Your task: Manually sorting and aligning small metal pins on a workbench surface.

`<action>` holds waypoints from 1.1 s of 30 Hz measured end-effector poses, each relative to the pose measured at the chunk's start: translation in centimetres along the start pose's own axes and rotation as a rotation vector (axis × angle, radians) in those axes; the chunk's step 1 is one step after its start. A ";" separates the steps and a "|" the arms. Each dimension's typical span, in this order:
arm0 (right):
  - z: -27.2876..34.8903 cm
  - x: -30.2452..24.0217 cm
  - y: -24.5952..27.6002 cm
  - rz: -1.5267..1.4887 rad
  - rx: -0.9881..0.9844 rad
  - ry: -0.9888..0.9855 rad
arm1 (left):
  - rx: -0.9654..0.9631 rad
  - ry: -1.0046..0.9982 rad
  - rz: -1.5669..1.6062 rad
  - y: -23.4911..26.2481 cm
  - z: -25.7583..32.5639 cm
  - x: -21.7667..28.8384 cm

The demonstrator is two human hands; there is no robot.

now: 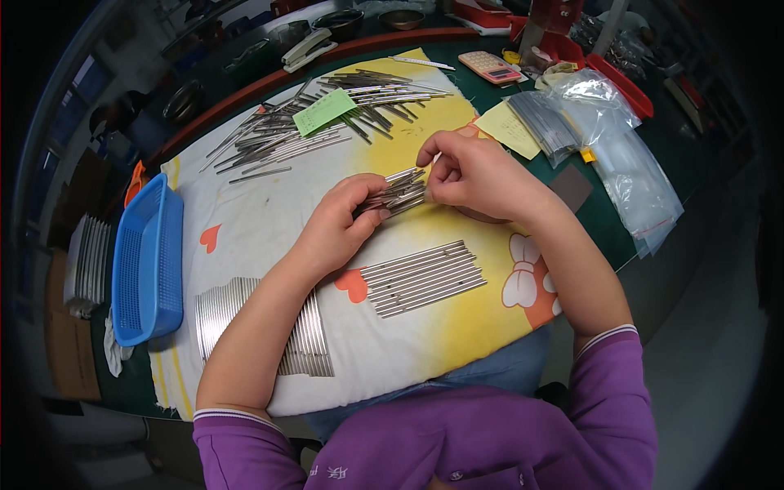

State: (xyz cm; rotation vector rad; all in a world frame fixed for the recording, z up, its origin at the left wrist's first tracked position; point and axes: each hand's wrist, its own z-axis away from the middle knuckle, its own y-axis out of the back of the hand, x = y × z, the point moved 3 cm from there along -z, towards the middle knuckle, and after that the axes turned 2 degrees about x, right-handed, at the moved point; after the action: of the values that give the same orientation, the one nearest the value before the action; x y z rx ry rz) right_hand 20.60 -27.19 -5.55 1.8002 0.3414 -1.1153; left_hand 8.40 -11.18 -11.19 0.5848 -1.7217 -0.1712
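Observation:
My left hand (pixel 347 216) is closed around a bundle of thin metal rods (pixel 402 192), held slightly tilted above the cloth. At the right end of that bundle, my right hand (pixel 465 175) has its thumb and fingers drawn together; what they pinch, if anything, is hidden. Nearer to me lies a row of metal rods (pixel 425 278) side by side. A wider row of rods (pixel 220 314) is partly covered by my left forearm. Beyond my hands spreads a loose, crisscrossed pile of rods (pixel 286 135) with a green paper slip (pixel 325 113) on top.
A white and yellow cloth (pixel 269 212) covers the green table. At its left stands a blue plastic basket (pixel 149 261). On the right are clear plastic bags (pixel 629 175), a yellow note (pixel 508 131) and a pink calculator (pixel 490 67). A stapler (pixel 309 51) sits at the back.

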 end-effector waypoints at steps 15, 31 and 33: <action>0.9 0.5 -0.1 0.247 -0.535 -0.037 | 0.117 0.048 -0.042 0.4 -0.1 -0.5; 1.7 -0.2 -0.2 0.324 -0.595 0.025 | 0.131 0.021 -0.097 0.4 0.1 -0.1; 1.7 -0.4 -0.5 0.349 -0.580 0.043 | 0.131 0.024 -0.093 0.4 0.1 -0.2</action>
State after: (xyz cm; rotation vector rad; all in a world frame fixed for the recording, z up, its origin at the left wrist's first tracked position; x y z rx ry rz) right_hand 19.15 -28.29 -5.75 1.3023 0.3207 -0.6451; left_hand 8.21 -10.76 -11.25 0.7619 -1.6926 -0.1173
